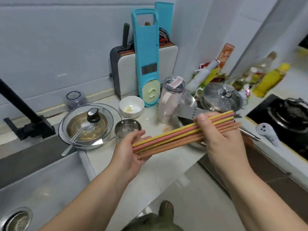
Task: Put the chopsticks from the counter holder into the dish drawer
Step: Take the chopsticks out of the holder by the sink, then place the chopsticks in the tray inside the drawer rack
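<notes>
A bundle of several yellow, pink and orange chopsticks (176, 135) lies level above the counter edge, pointing from lower left to upper right. My right hand (223, 137) is wrapped around the bundle's right half, thumb on top. My left hand (131, 152) cups the bundle's left ends from below, palm up. The round perforated steel holder (127, 129) stands on the counter just behind my left hand and looks empty. No drawer is visibly open; brown cabinet fronts (266, 165) run under the counter at the right.
A lidded steel pan (88, 127) sits by the sink (38, 189) and black tap (20, 109). A white bowl (131, 106), clear bottle (171, 99), steel pot (221, 97), blue slicer (147, 59), oil bottles (270, 79) and gas hob (286, 120) crowd the counter.
</notes>
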